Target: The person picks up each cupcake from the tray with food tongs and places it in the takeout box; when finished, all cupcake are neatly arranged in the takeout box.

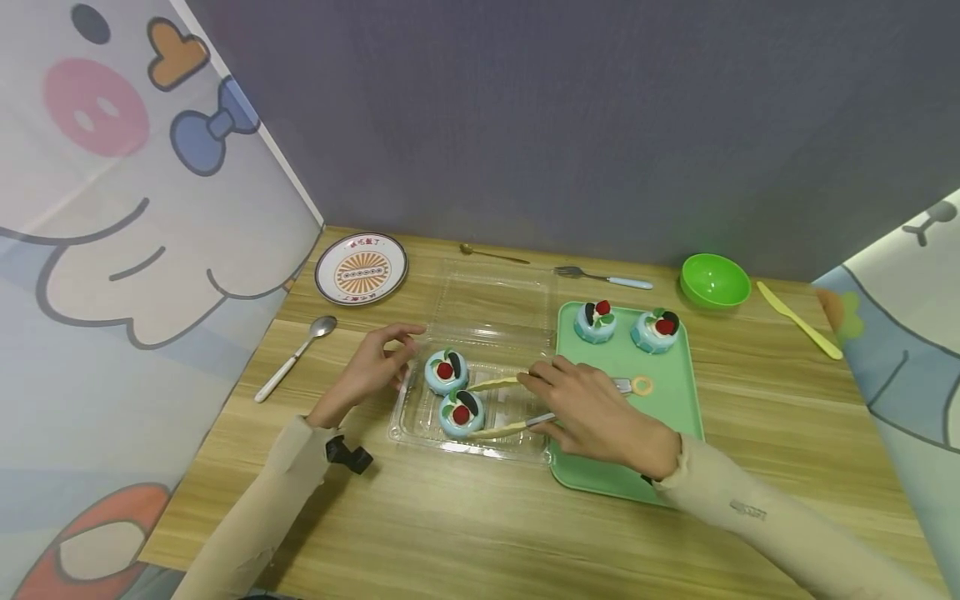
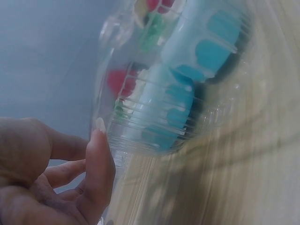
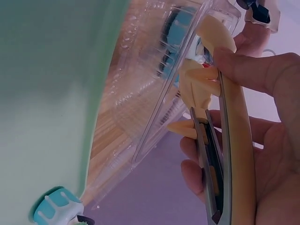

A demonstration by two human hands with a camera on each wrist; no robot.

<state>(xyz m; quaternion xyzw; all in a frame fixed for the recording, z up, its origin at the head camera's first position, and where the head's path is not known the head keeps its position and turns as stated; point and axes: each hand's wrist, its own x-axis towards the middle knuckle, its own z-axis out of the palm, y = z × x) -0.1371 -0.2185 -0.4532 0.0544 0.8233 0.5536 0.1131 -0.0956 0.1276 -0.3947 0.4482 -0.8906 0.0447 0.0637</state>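
My right hand [image 1: 588, 408] grips pale yellow and metal tongs [image 3: 239, 154], thumb on one arm and fingers on the other. Their spread tips reach to either side of the nearer toy cupcake [image 1: 461, 414], blue with a berry on top. Right behind it is a second blue cupcake [image 1: 446, 372]; both sit at the left end of a clear plastic container [image 1: 480, 451], its lid [image 1: 495, 296] folded back. At the container's left side is my left hand [image 1: 382, 362], fingers loosely bent. In the left wrist view a fingertip [image 2: 99, 140] is right at the container's wall.
A green tray [image 1: 630, 479] lies right of the container with two more cupcakes [image 1: 655, 332] at its far end. Around them are a patterned plate [image 1: 362, 268], spoon [image 1: 297, 358], small gold spoon [image 1: 495, 254], fork [image 1: 603, 277], green bowl [image 1: 715, 282] and yellow knife [image 1: 798, 319].
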